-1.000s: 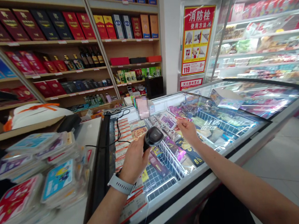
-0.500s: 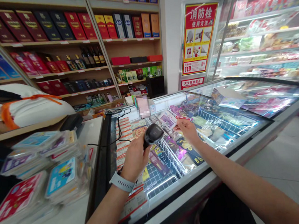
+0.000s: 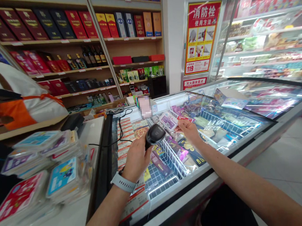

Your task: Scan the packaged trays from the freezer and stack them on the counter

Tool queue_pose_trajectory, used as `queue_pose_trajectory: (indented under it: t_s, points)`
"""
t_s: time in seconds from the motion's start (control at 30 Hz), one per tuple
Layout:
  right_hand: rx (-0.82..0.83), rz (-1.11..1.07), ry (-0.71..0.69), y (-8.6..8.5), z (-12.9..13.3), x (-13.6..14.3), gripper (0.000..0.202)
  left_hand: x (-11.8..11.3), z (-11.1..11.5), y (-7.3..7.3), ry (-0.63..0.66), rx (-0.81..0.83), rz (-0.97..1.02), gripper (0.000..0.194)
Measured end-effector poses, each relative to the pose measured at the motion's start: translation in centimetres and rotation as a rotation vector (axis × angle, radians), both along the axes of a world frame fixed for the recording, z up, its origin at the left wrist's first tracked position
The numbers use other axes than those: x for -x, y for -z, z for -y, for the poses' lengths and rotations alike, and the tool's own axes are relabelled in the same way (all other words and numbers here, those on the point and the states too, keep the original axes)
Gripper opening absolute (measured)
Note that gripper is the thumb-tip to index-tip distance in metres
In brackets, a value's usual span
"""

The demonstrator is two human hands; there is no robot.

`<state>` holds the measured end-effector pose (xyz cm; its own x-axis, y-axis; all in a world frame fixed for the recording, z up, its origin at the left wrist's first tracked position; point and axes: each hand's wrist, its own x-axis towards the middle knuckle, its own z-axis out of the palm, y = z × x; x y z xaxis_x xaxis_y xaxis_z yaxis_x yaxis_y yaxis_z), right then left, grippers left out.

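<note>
My left hand (image 3: pixel 136 158), with a grey watch band at the wrist, is wrapped round a black handheld scanner (image 3: pixel 155 135) with a cable. Its head points right, over the glass-topped freezer (image 3: pixel 161 209). My right hand (image 3: pixel 189 131) pinches the edge of a white and purple package (image 3: pixel 168 121) just beyond the scanner head; the two are apart. A small red and white item (image 3: pixel 185 118) shows at the fingers of that hand. Wire baskets (image 3: pixel 170 160) with wrapped goods lie under the glass.
Stacked plastic packs (image 3: pixel 62 175) stand on the white counter (image 3: pixel 95 131) at the left. Beyond them is a person in an orange and white garment (image 3: pixel 22 102). A box (image 3: pixel 230 98) rests on the freezer. Shelves of boxed goods line the back.
The person at the left has shifted, and more of the orange garment shows. My hands, the scanner and the package have barely moved.
</note>
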<state>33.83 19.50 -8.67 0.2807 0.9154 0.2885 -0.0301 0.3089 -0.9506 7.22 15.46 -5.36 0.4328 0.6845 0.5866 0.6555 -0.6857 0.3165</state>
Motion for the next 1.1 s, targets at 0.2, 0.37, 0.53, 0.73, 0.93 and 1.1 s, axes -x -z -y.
queue_pose_trajectory:
  t_s: [0.2,0.37,0.53,0.73,0.93,1.1]
  points:
    - [0.011,-0.018,0.0,-0.01,-0.01,0.09,0.047,-0.03,0.0,0.13,-0.003,-0.007,-0.008,0.05]
    - [0.013,-0.019,-0.031,-0.01,0.12,0.16,0.043,-0.06,0.07,-0.08,-0.01,0.0,-0.015,0.049]
    - [0.013,-0.023,-0.034,0.07,0.07,0.18,0.045,-0.06,0.04,0.05,0.0,-0.005,-0.019,0.05]
    - [0.011,-0.038,-0.04,0.07,0.08,0.21,0.044,-0.06,0.04,0.11,-0.005,-0.008,-0.017,0.052]
    - [0.012,-0.026,-0.047,-0.07,0.25,0.36,0.042,-0.13,0.17,-0.12,-0.004,-0.011,-0.012,0.052]
    - [0.01,-0.04,-0.052,-0.04,0.22,0.39,0.044,-0.16,0.12,-0.01,-0.004,-0.014,-0.018,0.051]
